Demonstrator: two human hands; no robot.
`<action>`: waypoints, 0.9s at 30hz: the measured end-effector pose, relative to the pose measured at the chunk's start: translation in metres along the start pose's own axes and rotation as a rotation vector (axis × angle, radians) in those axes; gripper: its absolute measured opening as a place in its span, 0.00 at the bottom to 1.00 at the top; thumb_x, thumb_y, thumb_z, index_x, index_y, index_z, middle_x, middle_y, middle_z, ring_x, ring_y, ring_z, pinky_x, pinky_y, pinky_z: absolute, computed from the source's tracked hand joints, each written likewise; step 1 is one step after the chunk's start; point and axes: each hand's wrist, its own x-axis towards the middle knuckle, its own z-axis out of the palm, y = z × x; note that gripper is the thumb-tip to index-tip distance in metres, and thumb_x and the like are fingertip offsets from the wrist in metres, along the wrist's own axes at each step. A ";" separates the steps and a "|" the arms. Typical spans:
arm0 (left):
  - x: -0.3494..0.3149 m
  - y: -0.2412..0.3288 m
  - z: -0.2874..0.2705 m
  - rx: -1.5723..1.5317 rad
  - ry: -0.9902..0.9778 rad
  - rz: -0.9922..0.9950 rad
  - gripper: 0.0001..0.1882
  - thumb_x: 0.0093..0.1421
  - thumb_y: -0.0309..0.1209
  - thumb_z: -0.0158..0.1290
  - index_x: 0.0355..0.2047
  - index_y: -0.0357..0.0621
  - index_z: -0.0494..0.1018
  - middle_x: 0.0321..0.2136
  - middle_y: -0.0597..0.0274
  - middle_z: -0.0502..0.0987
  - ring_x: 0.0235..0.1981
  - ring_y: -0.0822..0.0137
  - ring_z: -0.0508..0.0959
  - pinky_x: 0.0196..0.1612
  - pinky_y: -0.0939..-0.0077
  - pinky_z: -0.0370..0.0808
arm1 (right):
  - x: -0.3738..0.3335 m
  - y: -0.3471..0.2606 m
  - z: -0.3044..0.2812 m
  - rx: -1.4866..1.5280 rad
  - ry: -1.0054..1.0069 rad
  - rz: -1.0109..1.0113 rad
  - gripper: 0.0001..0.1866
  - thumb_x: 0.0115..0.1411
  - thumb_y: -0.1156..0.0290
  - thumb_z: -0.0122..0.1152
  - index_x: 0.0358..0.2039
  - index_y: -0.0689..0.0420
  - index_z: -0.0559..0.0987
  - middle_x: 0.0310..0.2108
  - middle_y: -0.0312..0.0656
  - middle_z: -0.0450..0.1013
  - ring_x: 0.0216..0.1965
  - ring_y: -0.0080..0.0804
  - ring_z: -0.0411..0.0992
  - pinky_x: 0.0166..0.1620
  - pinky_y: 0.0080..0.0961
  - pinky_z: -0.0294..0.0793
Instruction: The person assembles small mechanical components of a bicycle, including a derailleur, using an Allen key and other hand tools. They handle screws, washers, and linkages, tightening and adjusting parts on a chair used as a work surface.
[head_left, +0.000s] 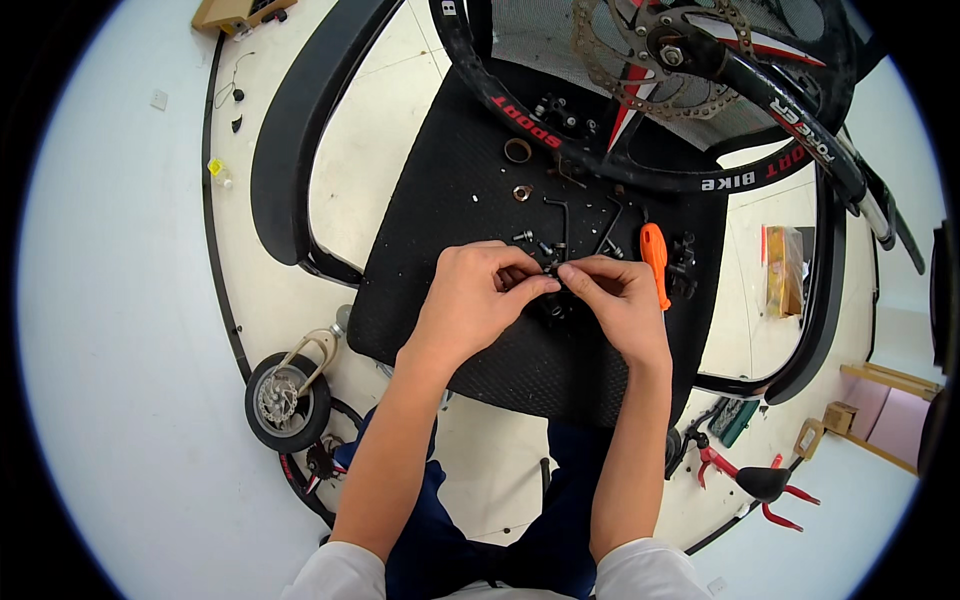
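Observation:
Above the front half of a black chair seat (480, 380), my left hand (475, 295) and my right hand (625, 305) meet, fingertips nearly touching. Both are closed in a pinch around a small dark part (552, 268), mostly hidden by the fingers, so its kind does not show. Dark pieces (553, 310) lie just under the fingertips. Beyond them are silver bolts (523, 236) and two black hex keys (565, 215) (607, 228). An orange-handled screwdriver (654, 250) rests right of my right hand, beside a black clamp-like part (682, 265).
A wheel with a brake disc (610, 70) and black fork leg (815, 135) takes up the seat's far side. Rings (517, 150) lie near it. Armrests (285, 150) flank the seat. On the floor are a small wheel (287, 402), a bagged box (785, 270) and red-handled tools (715, 458).

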 end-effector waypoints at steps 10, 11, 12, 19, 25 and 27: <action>-0.001 -0.006 -0.009 0.026 -0.092 0.073 0.07 0.58 0.24 0.59 0.36 0.34 0.79 0.28 0.57 0.79 0.22 0.71 0.75 0.27 0.78 0.71 | -0.002 -0.005 0.001 -0.055 -0.137 -0.025 0.13 0.59 0.73 0.68 0.43 0.65 0.84 0.37 0.42 0.81 0.30 0.18 0.73 0.33 0.16 0.70; -0.001 -0.006 -0.008 0.043 -0.082 0.092 0.07 0.58 0.24 0.58 0.36 0.34 0.79 0.28 0.57 0.78 0.22 0.70 0.75 0.27 0.77 0.71 | -0.002 -0.003 0.003 -0.055 -0.135 -0.032 0.13 0.59 0.73 0.68 0.43 0.66 0.84 0.37 0.41 0.81 0.29 0.17 0.72 0.33 0.16 0.70; -0.003 -0.006 -0.007 0.060 -0.072 0.111 0.07 0.59 0.24 0.58 0.36 0.33 0.78 0.28 0.57 0.78 0.22 0.69 0.74 0.27 0.77 0.70 | -0.002 -0.003 0.005 -0.056 -0.133 -0.038 0.14 0.59 0.73 0.68 0.44 0.66 0.83 0.37 0.41 0.81 0.29 0.16 0.71 0.32 0.16 0.69; -0.003 -0.022 -0.007 0.156 -0.043 0.248 0.07 0.62 0.26 0.54 0.36 0.33 0.77 0.28 0.57 0.77 0.23 0.68 0.74 0.27 0.75 0.69 | -0.003 -0.006 0.015 -0.082 -0.110 0.018 0.14 0.59 0.72 0.67 0.44 0.66 0.83 0.28 0.41 0.81 0.25 0.15 0.69 0.30 0.17 0.69; -0.003 -0.015 -0.022 0.081 -0.186 0.045 0.08 0.58 0.27 0.59 0.37 0.35 0.79 0.29 0.58 0.78 0.23 0.72 0.73 0.27 0.77 0.69 | -0.002 0.001 0.017 -0.153 -0.083 -0.120 0.15 0.60 0.71 0.65 0.43 0.68 0.82 0.24 0.48 0.78 0.22 0.22 0.69 0.31 0.21 0.70; -0.005 -0.019 -0.028 0.150 -0.186 0.046 0.09 0.55 0.26 0.62 0.36 0.36 0.79 0.29 0.58 0.78 0.23 0.70 0.74 0.28 0.77 0.70 | -0.002 -0.001 0.015 -0.232 -0.073 -0.134 0.15 0.60 0.70 0.65 0.43 0.68 0.82 0.22 0.51 0.76 0.21 0.27 0.69 0.31 0.23 0.71</action>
